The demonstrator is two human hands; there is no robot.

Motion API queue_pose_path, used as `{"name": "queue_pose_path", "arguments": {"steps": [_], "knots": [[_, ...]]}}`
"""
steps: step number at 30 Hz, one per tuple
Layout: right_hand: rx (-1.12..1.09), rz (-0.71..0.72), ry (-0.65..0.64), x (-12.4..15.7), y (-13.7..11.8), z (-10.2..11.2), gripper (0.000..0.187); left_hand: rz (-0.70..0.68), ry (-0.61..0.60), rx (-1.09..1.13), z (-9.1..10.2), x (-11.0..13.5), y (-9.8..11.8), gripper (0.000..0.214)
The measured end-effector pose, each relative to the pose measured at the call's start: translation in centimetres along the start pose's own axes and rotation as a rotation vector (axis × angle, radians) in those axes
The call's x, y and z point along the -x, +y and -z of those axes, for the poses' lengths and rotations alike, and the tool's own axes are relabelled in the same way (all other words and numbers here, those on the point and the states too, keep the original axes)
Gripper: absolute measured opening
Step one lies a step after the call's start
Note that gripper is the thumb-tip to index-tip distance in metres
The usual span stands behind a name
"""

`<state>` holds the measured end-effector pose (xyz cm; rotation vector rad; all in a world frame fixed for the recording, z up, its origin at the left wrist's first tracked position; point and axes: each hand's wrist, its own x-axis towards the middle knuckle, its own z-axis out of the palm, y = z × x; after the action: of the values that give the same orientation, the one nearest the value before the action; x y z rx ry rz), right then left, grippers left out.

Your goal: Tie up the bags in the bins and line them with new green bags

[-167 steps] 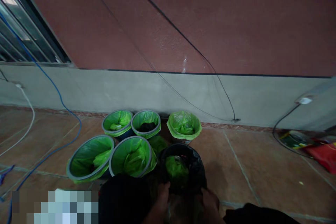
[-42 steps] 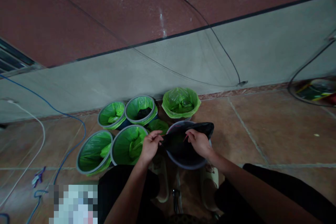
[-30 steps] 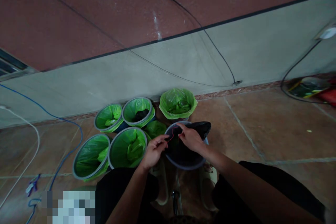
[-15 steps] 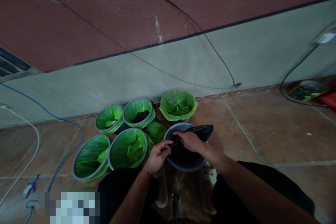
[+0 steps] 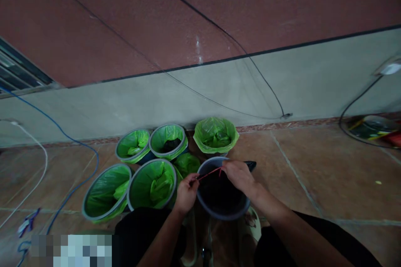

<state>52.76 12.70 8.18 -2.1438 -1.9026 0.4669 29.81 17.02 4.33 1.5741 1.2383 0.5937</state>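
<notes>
A thin red string point(image 5: 209, 173) is stretched between my two hands over a grey bin point(image 5: 224, 217). My left hand point(image 5: 187, 194) pinches its left end beside the bin's rim. At the other end, my right hand point(image 5: 237, 175) has its fingers closed on the string above the bin's far right side. Dark material, apparently a black plastic bag point(image 5: 251, 165), lies in the bin and sticks out past the rim behind my right hand. The bin stands on the floor between my feet; its inside is too dark to make out.
Several bins with green liners stand to the left, among them a front bin point(image 5: 152, 183). Another green-lined bin point(image 5: 216, 135) is by the wall. A blue cable point(image 5: 97, 162) and purple-handled pliers point(image 5: 29, 222) lie on the tiled floor at left.
My hands have moved apart, pulling the red string straighter. My right hand has shifted right, and less of the black bag shows behind it. The camera view has tilted slightly upward.
</notes>
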Motion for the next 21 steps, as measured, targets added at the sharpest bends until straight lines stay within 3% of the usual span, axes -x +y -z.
{"name": "queue_pose_path", "arguments": {"steps": [3,7,10,14,17,19,21], "knots": [[-0.05,0.098,0.028,1.5,-0.7,2.3,0.03,-0.14,0.02,-0.129,-0.6,0.2,1.0,0.049],[-0.374,0.231,0.165,2.8,-2.3,3.8,0.026,-0.298,-0.147,-0.241,-2.8,-0.2,2.3,0.086],[-0.547,0.193,0.213,2.7,-3.5,3.8,0.026,-0.231,-0.27,-0.31,-5.3,-1.4,1.8,0.091],[-0.651,0.167,0.218,2.1,-3.8,3.5,0.026,-0.117,-0.38,-0.519,-7.2,-2.4,1.1,0.075],[-0.69,0.055,0.18,1.6,-2.9,3.6,0.029,-0.082,-0.483,-0.651,-6.2,-2.8,2.2,0.087],[-0.659,0.04,0.152,1.6,-2.2,3.9,0.03,-0.062,-0.5,-0.69,-4.4,-3.5,3.6,0.099],[-0.614,0.08,0.123,1.7,-1.6,4.1,0.03,-0.1,-0.496,-0.626,-2.2,-4.4,5.3,0.096]]}}
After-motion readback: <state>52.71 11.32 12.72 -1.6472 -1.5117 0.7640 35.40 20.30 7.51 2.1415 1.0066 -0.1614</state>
